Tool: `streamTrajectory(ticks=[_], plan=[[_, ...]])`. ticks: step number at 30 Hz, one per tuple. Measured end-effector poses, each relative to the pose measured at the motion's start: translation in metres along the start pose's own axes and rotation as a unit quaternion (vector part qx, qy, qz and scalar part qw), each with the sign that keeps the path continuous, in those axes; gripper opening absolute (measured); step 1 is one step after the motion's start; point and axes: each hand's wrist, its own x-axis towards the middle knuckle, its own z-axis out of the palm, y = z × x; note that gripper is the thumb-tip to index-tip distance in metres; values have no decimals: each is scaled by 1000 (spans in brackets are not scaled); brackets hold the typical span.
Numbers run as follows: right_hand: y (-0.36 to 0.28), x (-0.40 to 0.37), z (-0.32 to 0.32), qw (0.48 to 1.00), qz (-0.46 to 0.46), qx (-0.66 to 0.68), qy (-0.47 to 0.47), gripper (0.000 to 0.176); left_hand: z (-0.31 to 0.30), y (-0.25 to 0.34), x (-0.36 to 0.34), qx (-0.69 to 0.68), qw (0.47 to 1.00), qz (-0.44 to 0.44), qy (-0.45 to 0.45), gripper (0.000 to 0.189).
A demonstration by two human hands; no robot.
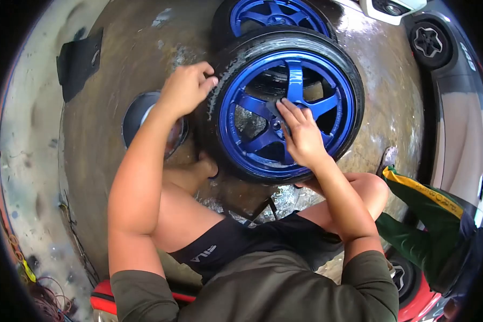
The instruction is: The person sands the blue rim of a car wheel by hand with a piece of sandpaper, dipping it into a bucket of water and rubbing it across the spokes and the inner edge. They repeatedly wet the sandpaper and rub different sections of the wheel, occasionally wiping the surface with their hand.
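Note:
A blue spoked wheel (pixel 297 76) with a black tyre (pixel 354 107) lies in front of me, wet and with whitish suds on the tyre's upper left. My right hand (pixel 305 137) rests near the wheel's hub, pressing a small dark grey piece (pixel 273 107), perhaps sandpaper or a cloth, against the spokes. Its fingers lie together over that piece and hide part of it. My left hand (pixel 188 88) hovers by the tyre's left side, loosely curled, thumb and forefinger apart, with nothing visible in it. Under my left forearm stands a dark bucket (pixel 130 126), partly hidden.
A second blue wheel (pixel 276 13) lies just beyond the first. The floor (pixel 107 177) is wet. A dark mat (pixel 80 64) lies to the left. Parked at right is a grey car (pixel 456 107), with a person in green trousers (pixel 421 214) beside me. Cords (pixel 51 300) lie lower left.

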Motion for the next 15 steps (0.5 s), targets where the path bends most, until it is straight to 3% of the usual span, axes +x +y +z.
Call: streamTrajectory(ticks=[3,5,7,8,10,12,15], plan=[[7,25,42,972,62,-211,-86,65,-20,-16,2,-45,998,-8,38,37],[-8,31,69,982,128,-125,-54,58,-28,-20,-1,-56,998,-23,36,40],[-18,43,72,962,193,193,6,49,-34,-21,0,-59,997,-24,39,42],[-23,47,75,939,215,267,-9,50,-35,-17,0,-58,998,-14,32,43],[-32,61,83,949,185,254,-12,50,-30,-15,6,-56,998,9,25,45],[-44,64,105,996,77,36,17,51,-23,-14,9,-55,998,28,21,45],[-63,28,118,995,-10,-88,-45,60,-24,-7,10,-70,997,16,20,45]])
